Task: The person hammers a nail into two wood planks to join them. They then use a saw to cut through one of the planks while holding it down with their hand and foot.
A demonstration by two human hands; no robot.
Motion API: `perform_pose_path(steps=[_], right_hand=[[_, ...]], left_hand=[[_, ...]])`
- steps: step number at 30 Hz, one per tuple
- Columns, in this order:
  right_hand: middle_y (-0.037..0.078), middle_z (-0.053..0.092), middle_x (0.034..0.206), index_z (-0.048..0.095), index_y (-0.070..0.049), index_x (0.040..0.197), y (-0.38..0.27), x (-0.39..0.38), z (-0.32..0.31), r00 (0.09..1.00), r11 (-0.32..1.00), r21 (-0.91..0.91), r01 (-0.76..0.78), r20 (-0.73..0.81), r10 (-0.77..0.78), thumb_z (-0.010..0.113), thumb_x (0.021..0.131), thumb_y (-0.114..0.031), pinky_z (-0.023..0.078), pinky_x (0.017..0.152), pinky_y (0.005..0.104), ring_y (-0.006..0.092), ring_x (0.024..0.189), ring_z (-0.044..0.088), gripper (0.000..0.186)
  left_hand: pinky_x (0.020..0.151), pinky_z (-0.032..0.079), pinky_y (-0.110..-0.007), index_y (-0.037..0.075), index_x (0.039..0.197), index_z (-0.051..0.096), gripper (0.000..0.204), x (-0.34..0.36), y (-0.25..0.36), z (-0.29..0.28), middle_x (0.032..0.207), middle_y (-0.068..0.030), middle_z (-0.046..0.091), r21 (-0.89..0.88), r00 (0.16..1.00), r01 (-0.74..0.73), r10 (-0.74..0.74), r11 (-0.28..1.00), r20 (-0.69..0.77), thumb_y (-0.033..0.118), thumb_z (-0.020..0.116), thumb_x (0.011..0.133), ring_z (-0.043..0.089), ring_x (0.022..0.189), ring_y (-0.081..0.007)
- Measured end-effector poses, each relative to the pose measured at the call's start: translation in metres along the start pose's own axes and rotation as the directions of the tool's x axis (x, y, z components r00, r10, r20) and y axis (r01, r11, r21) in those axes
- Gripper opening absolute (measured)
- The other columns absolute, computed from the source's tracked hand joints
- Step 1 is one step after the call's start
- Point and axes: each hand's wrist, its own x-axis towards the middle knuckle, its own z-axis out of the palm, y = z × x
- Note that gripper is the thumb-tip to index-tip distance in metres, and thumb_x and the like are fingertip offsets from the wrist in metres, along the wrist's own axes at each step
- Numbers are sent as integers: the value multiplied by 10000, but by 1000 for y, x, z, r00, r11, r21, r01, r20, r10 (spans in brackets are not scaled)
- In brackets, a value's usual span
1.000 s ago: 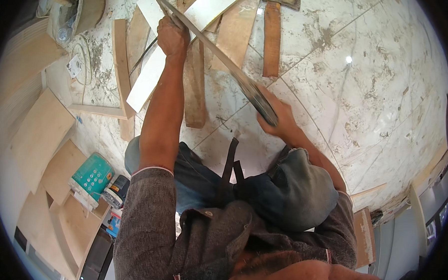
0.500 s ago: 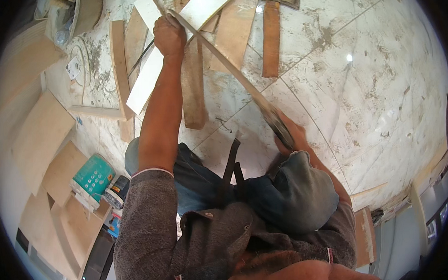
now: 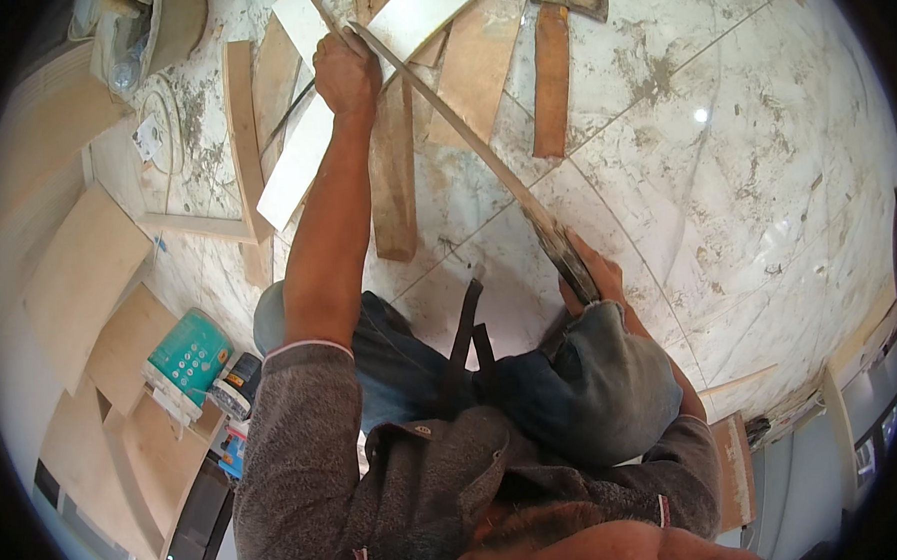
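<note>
- Head view: our right hand (image 3: 593, 274) holds the saw (image 3: 496, 166) at three o'clock, tip toward eleven.
- Our left hand (image 3: 347, 72), eleven o'clock, by the white board (image 3: 292, 169): hold hidden, we can't tell; a skipping saw could cut it.

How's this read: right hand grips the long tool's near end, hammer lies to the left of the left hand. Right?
One slip: the hammer lies to the right of the left hand, per the head view. The right hand does grip the long tool's near end.
</note>
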Motion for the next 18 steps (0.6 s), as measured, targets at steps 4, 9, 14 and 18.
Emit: perform_pose_path(steps=[4,9,14,18], right_hand=[[200,639,1139,468,-94,1373,-46,92,-1,988,967,202,154,-33,-151,619,747,-51,525,849,342,342,987,655,646],[196,641,1141,465,-117,1382,-32,60,-3,998,973,229,35,43,-46,628,750,-46,520,856,332,330,968,661,657],[186,647,1136,464,-125,1387,11,-19,-6,926,793,478,-378,212,313,626,761,-32,522,841,321,322,960,670,652],[186,652,1107,476,-75,1369,-31,78,4,985,969,180,170,-33,-167,651,726,-44,534,775,337,323,897,672,668]], left_hand=[[752,492,-494,-21,848,593,348,-3,4,4,914,-244,627,-66,999,-5,8,998,37,283,462,955,605,857,-412],[738,491,-498,-29,852,591,337,0,5,0,880,-225,613,-47,999,30,-30,998,20,268,472,958,599,837,-417],[736,485,-498,-28,856,584,314,-5,-3,5,901,-226,611,-41,999,-42,41,998,-15,250,474,952,595,838,-415],[744,478,-502,-25,848,578,294,-5,-2,5,890,-228,608,-54,1000,2,0,999,24,236,481,943,590,827,-420]])
